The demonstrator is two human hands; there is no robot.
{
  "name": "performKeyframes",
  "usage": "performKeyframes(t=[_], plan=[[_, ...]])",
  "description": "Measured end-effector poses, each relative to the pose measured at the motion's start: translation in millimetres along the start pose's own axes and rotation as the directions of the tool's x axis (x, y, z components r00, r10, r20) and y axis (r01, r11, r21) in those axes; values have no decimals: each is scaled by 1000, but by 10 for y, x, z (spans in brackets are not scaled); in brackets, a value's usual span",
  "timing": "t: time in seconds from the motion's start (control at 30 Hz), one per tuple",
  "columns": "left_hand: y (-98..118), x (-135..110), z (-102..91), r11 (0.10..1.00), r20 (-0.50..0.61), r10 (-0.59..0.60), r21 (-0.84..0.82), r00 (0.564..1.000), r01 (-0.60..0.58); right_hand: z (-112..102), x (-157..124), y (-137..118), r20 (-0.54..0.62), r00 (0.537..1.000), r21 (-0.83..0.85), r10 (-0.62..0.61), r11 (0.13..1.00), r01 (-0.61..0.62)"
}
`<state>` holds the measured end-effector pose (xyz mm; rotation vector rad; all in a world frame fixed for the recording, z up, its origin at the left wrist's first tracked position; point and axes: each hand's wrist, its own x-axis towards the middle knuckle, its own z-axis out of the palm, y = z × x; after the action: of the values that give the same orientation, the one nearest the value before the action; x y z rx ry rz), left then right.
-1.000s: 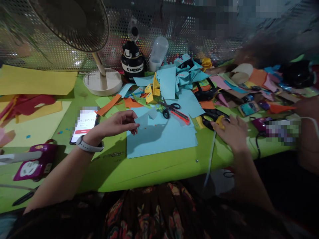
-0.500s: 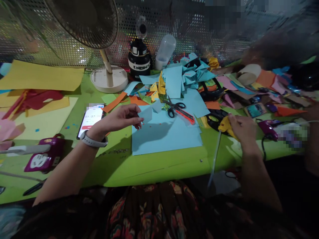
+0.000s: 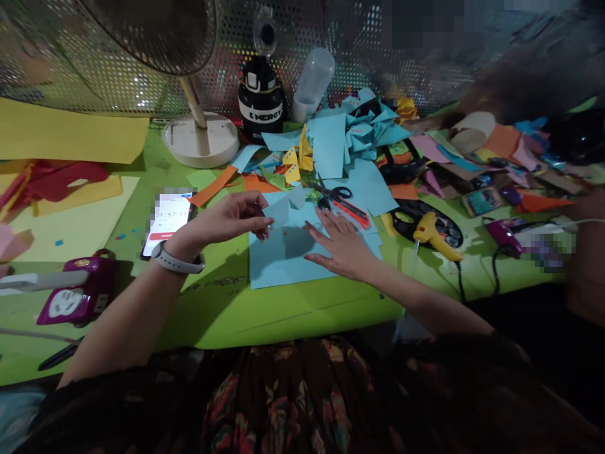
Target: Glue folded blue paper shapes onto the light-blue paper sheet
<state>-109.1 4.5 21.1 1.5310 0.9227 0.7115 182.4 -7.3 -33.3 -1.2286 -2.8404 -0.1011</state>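
Blue paper sheet [image 3: 278, 268] lies on the green surface [image 3: 265, 315]; the right hand [image 3: 343, 249] rests flat on it, grip spread wide, holding nothing; the left hand [image 3: 227, 221] hovers beside, grip pinched on a small blue scrap [image 3: 280, 213]; a phone [image 3: 167, 217] lies just past its wrist; beyond lie scissors [image 3: 338, 200], a yellow glue gun [image 3: 432, 230] and a fan [image 3: 201, 139].

Two hands: left hand [image 3: 227, 217] and right hand [image 3: 343, 247]. One small light-blue paper piece [image 3: 278, 214]. On the green surface [image 3: 283, 315]: one mesh-caged fan on a cream base [image 3: 201, 140], one black labelled bottle [image 3: 260, 107], one clear plastic bottle [image 3: 312, 82], one pair of black-handled, orange-bladed scissors [image 3: 338, 203], one yellow glue gun [image 3: 432, 232]. Two lit phones, near phone [image 3: 166, 221] and far phone [image 3: 479, 202]. Two purple plastic gadgets, left gadget [image 3: 78, 301] and right gadget [image 3: 503, 232]. Paper scraps: too many to count.
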Motion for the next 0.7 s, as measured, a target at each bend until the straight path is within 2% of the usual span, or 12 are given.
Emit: performKeyframes(t=[0.3, 0.4, 0.47, 0.5, 0.53, 0.6, 0.67, 0.7], plan=[[-9, 33, 44, 1000, 1, -15, 12, 1000, 15, 88, 152, 28, -25, 999, 90, -25, 996, 27], [-30, 48, 58, 1000, 2, -30, 8, 1000, 30, 118, 180, 70, -61, 998, 220, -10, 975, 24], [-47, 56, 62, 999, 2, -44, -3, 999, 44, 114, 197, 146, -61, 996, 408, 59, 912, -29], [-54, 60, 62, 999, 1, -51, -11, 999, 51, 102, 207, 192, -50, 992, 537, 115, 841, -70], [-61, 64, 62, 998, -4, -58, -19, 998, 57, 84, 219, 238, -36, 984, 674, 177, 731, -107], [-68, 71, 61, 997, -21, -70, -37, 997, 69, 25, 248, 306, 1, 957, 897, 291, 423, -129], [-69, 79, 65, 995, -29, -87, -59, 996, 85, -62, 278, 321, 55, 935, 987, 351, 125, -105], [-68, 83, 71, 993, -29, -97, -73, 995, 95, -112, 292, 307, 80, 929, 996, 362, 17, -93]])
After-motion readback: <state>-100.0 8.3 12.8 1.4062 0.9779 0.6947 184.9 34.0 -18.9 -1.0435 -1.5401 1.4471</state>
